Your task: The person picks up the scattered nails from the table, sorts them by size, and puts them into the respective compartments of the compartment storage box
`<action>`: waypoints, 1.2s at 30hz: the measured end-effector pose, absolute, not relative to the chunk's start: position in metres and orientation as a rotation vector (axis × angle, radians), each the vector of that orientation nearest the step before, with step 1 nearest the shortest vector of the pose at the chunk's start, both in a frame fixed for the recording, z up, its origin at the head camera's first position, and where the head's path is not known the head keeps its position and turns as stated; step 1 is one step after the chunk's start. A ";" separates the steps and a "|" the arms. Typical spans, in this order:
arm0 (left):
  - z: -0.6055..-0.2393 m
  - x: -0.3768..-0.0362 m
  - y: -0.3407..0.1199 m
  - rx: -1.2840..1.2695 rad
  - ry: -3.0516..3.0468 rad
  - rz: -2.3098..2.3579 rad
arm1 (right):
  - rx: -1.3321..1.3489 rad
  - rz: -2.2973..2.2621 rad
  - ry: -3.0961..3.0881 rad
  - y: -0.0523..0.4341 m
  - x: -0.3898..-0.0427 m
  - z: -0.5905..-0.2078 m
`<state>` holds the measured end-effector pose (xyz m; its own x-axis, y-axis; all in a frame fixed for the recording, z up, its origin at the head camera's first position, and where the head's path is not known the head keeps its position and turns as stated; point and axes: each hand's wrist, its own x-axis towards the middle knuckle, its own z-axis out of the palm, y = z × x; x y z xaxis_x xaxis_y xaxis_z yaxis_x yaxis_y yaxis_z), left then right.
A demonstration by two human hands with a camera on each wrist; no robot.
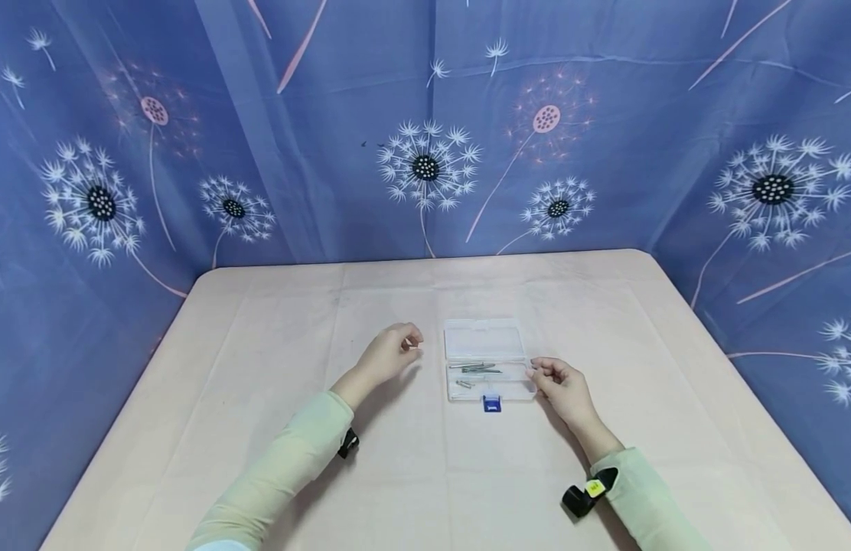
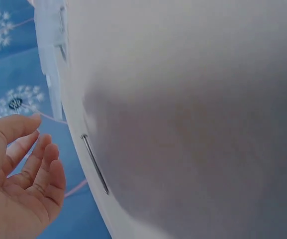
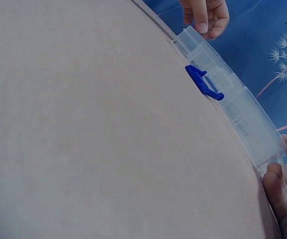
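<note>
A clear plastic storage box (image 1: 490, 392) lies on the table with its lid (image 1: 484, 340) folded back and its blue latch (image 1: 492, 403) facing the front. Several long metal nails (image 1: 477, 369) are in its rear compartment, and small metal pieces (image 1: 464, 383) lie in the front one. My right hand (image 1: 563, 390) pinches the box's right end between thumb and fingers. To the left of the box, my left hand (image 1: 391, 352) hovers with loosely bent fingers and nothing in them. The left wrist view shows one nail (image 2: 96, 164) on the table near that hand; the head view does not show it.
The table (image 1: 260, 428) has a pale pink cover. Blue cloth (image 1: 329, 153) with dandelion prints hangs behind it and along both sides. Black wrist cameras (image 1: 580, 501) are strapped to both forearms.
</note>
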<state>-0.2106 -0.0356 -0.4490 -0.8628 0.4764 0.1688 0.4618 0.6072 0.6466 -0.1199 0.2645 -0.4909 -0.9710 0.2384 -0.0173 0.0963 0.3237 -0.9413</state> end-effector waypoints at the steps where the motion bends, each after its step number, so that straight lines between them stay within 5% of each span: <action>1: -0.450 -0.212 -0.037 0.803 2.800 1.115 | -0.311 1.729 -2.453 0.265 -0.120 -0.492; 13: -0.462 -0.225 -0.055 0.628 2.802 1.042 | -0.310 1.732 -2.465 0.265 -0.118 -0.493; 36: -0.467 -0.234 -0.057 0.706 2.862 0.829 | -0.278 1.703 -2.477 0.266 -0.121 -0.492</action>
